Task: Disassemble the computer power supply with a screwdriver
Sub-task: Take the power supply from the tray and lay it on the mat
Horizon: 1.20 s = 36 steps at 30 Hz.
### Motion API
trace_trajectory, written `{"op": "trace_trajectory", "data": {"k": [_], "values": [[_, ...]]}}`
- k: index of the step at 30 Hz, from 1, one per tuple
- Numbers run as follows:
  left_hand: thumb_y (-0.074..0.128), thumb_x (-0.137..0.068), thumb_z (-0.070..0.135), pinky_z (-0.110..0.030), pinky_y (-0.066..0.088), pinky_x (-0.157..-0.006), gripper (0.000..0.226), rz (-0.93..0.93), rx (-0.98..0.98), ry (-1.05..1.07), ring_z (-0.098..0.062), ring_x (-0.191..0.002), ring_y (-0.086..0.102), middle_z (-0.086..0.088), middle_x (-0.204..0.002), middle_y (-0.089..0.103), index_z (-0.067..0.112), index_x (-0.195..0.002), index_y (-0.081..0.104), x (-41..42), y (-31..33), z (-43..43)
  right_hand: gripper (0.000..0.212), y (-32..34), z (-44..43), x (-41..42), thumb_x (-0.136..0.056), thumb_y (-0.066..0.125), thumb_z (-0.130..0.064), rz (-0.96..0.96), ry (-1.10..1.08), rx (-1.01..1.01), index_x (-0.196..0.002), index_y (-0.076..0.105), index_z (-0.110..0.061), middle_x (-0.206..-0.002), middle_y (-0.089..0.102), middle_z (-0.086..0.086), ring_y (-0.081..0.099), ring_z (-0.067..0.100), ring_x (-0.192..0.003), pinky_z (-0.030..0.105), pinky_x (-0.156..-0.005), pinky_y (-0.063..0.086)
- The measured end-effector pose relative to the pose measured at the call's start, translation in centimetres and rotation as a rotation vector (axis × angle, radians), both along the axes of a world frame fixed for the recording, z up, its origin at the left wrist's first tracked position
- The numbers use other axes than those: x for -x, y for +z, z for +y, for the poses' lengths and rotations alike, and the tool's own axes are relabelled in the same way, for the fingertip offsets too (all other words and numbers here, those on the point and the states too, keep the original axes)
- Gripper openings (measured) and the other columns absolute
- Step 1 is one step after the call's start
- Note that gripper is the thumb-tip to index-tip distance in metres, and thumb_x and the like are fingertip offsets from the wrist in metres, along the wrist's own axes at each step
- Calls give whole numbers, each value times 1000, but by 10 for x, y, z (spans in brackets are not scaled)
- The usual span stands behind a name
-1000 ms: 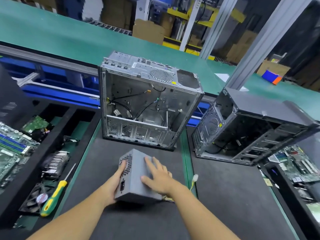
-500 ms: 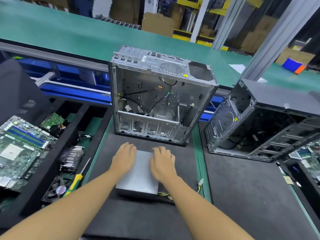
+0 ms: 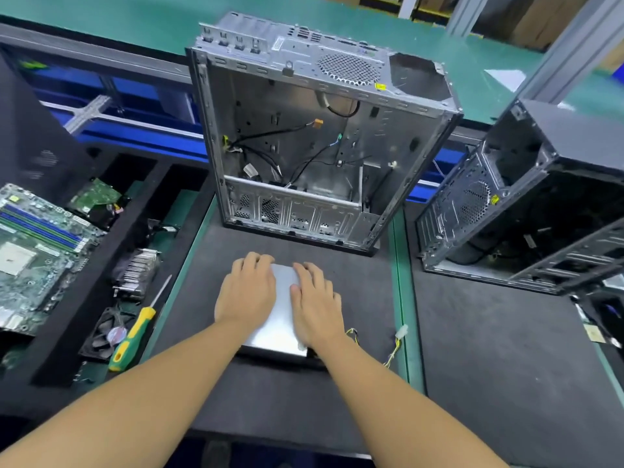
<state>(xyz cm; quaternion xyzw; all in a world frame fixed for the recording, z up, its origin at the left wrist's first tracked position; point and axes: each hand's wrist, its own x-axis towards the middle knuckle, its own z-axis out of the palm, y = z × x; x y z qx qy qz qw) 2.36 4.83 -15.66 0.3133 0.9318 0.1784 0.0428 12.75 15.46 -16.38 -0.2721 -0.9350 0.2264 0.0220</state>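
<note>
The grey metal power supply (image 3: 282, 310) lies flat on the dark foam mat, just in front of the open silver computer case (image 3: 317, 136). My left hand (image 3: 248, 292) rests on its top at the left, fingers curling over the far edge. My right hand (image 3: 315, 305) lies flat on the top at the right, fingers straight. Yellow and black cables with a white plug (image 3: 400, 334) trail from the unit's right side. The screwdriver (image 3: 136, 332), green and yellow handled, lies untouched at the left of the mat.
A second, dark case (image 3: 540, 204) lies open on the right mat. Left of the mat, black trays hold a motherboard (image 3: 30, 251), a heatsink (image 3: 138, 271), a fan (image 3: 104, 336) and a green circuit board (image 3: 94, 195). A green conveyor belt (image 3: 118, 15) runs behind.
The power supply was standing tilted, gripped by both hands; it has been laid flat on the mat. Both hands now lie on its top, and the camera has tipped downward.
</note>
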Motion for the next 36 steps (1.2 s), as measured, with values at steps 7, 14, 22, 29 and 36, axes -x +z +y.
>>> {"op": "trace_trajectory", "data": {"k": [7,14,22,29,36], "values": [[31,-104,29,-40,46,-81,32,-31,51,146,-27,-112,43,-4,-126,45,19,-131,44,-19,7,2,45,6,21,4,-104,19,-43,-48,220,-57,-148,19,-35,-155,16,-11,32,21,-131,45,-101,35],[28,-103,34,-35,36,-69,26,-34,472,92,-25,-94,61,-5,-113,55,17,-116,42,-40,18,-19,48,29,58,15,-102,23,-47,-106,678,-532,-149,24,-34,-154,30,6,43,28,-122,45,-94,40],[33,-102,41,-40,45,-90,52,-71,149,-68,-30,-124,51,-7,-141,47,14,-145,29,-33,28,-2,35,34,30,-19,-95,46,-39,29,52,-485,-118,56,-14,-116,54,9,53,31,-101,43,-81,42],[28,-101,46,-34,41,-96,44,34,135,-341,-18,-129,41,11,-140,42,33,-142,40,-39,0,4,63,3,-11,-67,-95,29,-60,-107,-323,68,-148,22,-28,-158,7,4,18,26,-138,47,-104,36],[30,-99,46,-38,41,-82,35,60,98,-51,-19,-105,49,11,-119,49,35,-127,47,-45,-5,6,61,11,19,-48,-97,35,-53,-18,-64,201,-148,23,-23,-154,8,-4,27,25,-134,41,-102,40]]}}
